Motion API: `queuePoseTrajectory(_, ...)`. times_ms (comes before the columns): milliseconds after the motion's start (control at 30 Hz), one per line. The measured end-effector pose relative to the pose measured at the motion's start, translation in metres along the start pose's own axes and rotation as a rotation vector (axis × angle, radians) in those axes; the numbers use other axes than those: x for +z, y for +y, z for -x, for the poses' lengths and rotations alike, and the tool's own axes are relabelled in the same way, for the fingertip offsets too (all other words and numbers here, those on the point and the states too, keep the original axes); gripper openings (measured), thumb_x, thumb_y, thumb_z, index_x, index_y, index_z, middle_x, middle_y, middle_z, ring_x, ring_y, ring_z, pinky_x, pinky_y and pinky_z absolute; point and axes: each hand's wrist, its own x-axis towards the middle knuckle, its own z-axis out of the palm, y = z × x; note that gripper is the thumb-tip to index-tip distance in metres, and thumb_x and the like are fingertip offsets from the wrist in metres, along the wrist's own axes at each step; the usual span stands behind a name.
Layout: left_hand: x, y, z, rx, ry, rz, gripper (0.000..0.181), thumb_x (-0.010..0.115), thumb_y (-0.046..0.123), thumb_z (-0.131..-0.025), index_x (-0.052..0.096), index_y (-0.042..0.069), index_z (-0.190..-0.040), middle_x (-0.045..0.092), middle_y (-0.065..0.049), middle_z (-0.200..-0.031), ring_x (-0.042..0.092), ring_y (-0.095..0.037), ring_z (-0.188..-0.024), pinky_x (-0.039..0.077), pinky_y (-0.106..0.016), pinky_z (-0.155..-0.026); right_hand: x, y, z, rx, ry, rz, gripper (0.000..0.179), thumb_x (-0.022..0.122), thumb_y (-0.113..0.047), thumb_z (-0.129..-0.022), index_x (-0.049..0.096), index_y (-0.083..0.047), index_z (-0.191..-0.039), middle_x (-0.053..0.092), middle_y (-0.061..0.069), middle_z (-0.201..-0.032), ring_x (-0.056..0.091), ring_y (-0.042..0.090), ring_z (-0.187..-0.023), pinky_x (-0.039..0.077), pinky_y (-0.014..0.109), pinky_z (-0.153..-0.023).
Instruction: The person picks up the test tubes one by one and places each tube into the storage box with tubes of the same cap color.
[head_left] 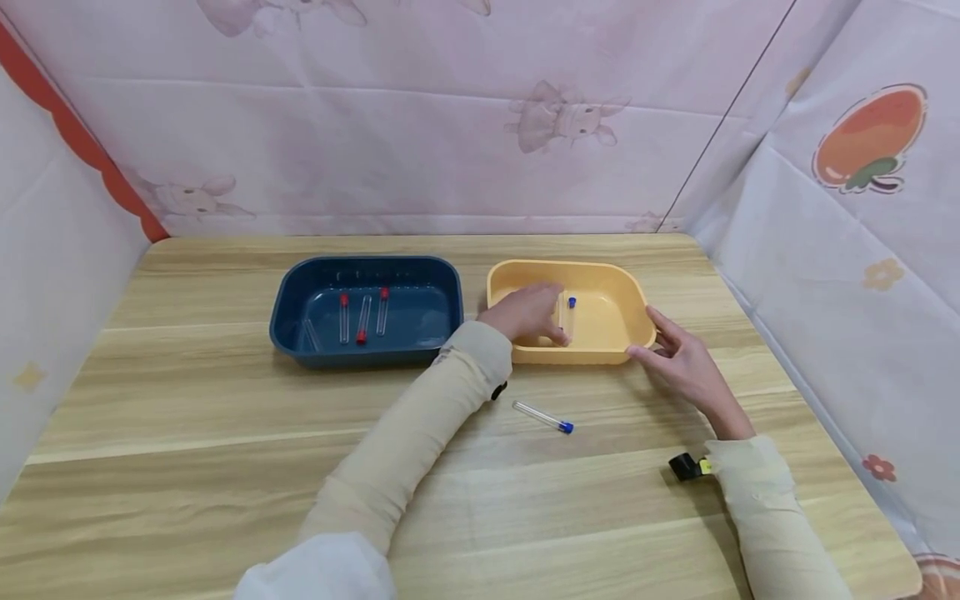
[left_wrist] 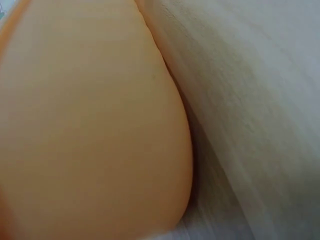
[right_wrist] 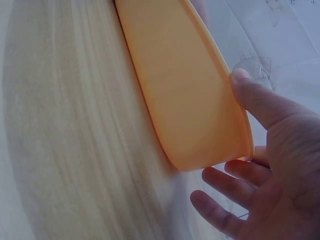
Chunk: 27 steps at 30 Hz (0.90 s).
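My left hand (head_left: 528, 312) reaches into the yellow tray (head_left: 570, 357), with a clear test tube (head_left: 561, 310) between its thumb and fingertips. Beside that tube inside the tray lies another test tube with a blue cap (head_left: 572, 302). My right hand (head_left: 686, 367) holds the tray's front right corner, thumb on the rim and fingers along the outer side. In the right wrist view, the thumb of the right hand (right_wrist: 290, 150) presses the tray's edge. Only the tray's outer wall (left_wrist: 95, 120) fills the left wrist view, and the left fingers are hidden there.
On the table in front of the yellow tray lies a blue-capped test tube (head_left: 543, 417). A dark blue tray (head_left: 367, 360) stands to the left, holding red-capped test tubes (head_left: 363, 321) and a clear tube at its left end. Printed cloth walls (head_left: 420, 167) border the wooden table (head_left: 225, 467).
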Motion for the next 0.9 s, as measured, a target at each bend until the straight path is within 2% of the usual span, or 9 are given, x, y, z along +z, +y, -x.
queuePoseTrajectory(133,0.0017,0.0001,-0.0014,-0.005,-0.005,-0.012,0.096,0.084,0.040,-0.088,0.034,0.003,-0.160,0.045,-0.012,-0.159,0.043,-0.024,-0.145,0.033,-0.034,-0.120,0.0004,-0.0006,-0.0004,-0.005,0.001,0.012,0.081,0.074,-0.008,-0.096,0.025,0.002,-0.161,0.033,0.029,-0.160,0.065,-0.002,-0.102,0.052,0.010,-0.084)
queuePoseTrajectory(300,0.0046,0.0000,-0.0038,-0.008,0.001,-0.012,0.092,0.084,0.040,-0.088,0.038,0.003,-0.157,0.049,-0.011,-0.155,0.047,-0.024,-0.141,0.037,-0.036,-0.118,0.0006,-0.0015,-0.0011,-0.004,0.004,0.042,0.081,0.074,-0.010,-0.097,0.026,0.001,-0.161,0.033,0.027,-0.161,0.065,0.023,-0.117,0.052,0.010,-0.086)
queuePoseTrajectory(367,0.0053,0.0003,-0.0042,-0.014,0.000,-0.007,0.091,0.084,0.040,-0.088,0.038,0.003,-0.157,0.049,-0.011,-0.155,0.047,-0.024,-0.141,0.037,-0.036,-0.117,0.0006,-0.0021,-0.0013,-0.002,0.006,0.050,0.081,0.074,-0.010,-0.097,0.026,0.001,-0.161,0.033,0.027,-0.161,0.064,0.028,-0.118,0.052,0.010,-0.085)
queuePoseTrajectory(533,0.0068,-0.0001,-0.0061,-0.029,-0.007,0.005,0.094,0.083,0.041,-0.088,0.036,0.004,-0.159,0.044,-0.010,-0.160,0.042,-0.023,-0.145,0.034,-0.036,-0.120,0.0001,-0.0035,-0.0010,0.001,0.009,0.039,0.081,0.075,-0.010,-0.096,0.027,0.001,-0.161,0.034,0.027,-0.160,0.065,0.019,-0.114,0.052,0.010,-0.085)
queuePoseTrajectory(700,0.0080,-0.0010,-0.0074,-0.028,-0.015,0.014,0.095,0.083,0.043,-0.088,0.035,0.005,-0.160,0.041,-0.010,-0.161,0.039,-0.024,-0.147,0.033,-0.038,-0.121,0.0002,-0.0023,-0.0006,-0.005,0.007,0.020,0.081,0.074,-0.009,-0.096,0.027,0.002,-0.161,0.034,0.027,-0.160,0.065,0.017,-0.114,0.052,0.011,-0.086)
queuePoseTrajectory(900,0.0072,-0.0007,-0.0087,-0.031,-0.023,0.025,0.095,0.084,0.042,-0.087,0.035,0.005,-0.160,0.042,-0.010,-0.161,0.041,-0.023,-0.146,0.035,-0.038,-0.119,0.0001,-0.0009,0.0004,-0.008,0.008,0.003,0.080,0.074,-0.007,-0.096,0.027,0.003,-0.160,0.034,0.028,-0.160,0.064,-0.002,-0.104,0.052,0.011,-0.085)
